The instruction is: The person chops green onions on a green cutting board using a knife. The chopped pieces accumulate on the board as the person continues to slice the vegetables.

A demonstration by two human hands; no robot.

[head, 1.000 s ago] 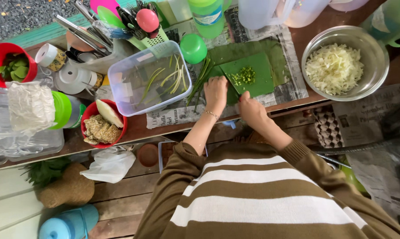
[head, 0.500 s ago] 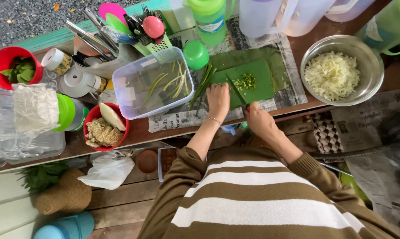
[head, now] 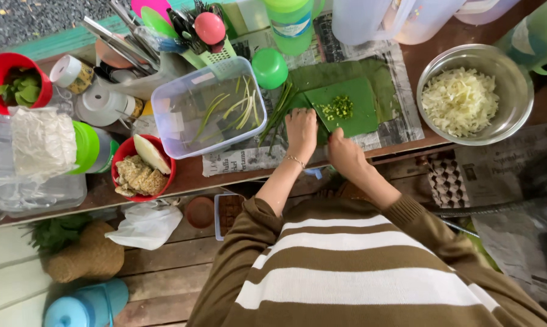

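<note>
Left hand (head: pixel 301 130): palm down, fingers curled, pressing long green stalks (head: pixel 278 112) onto green cutting board (head: pixel 352 109); stalks stretch away beyond its fingertips. Right hand (head: pixel 344 151): closed in fist just beside left hand, at board's near edge; knife handle hidden, so cannot tell what it grips. Pile of chopped green bits (head: pixel 337 109) on board just past right hand. Clear plastic tub (head: pixel 207 109) beyond left hand's outer side. Steel bowl of shredded cabbage (head: pixel 474 94) well off beyond right hand.
</note>
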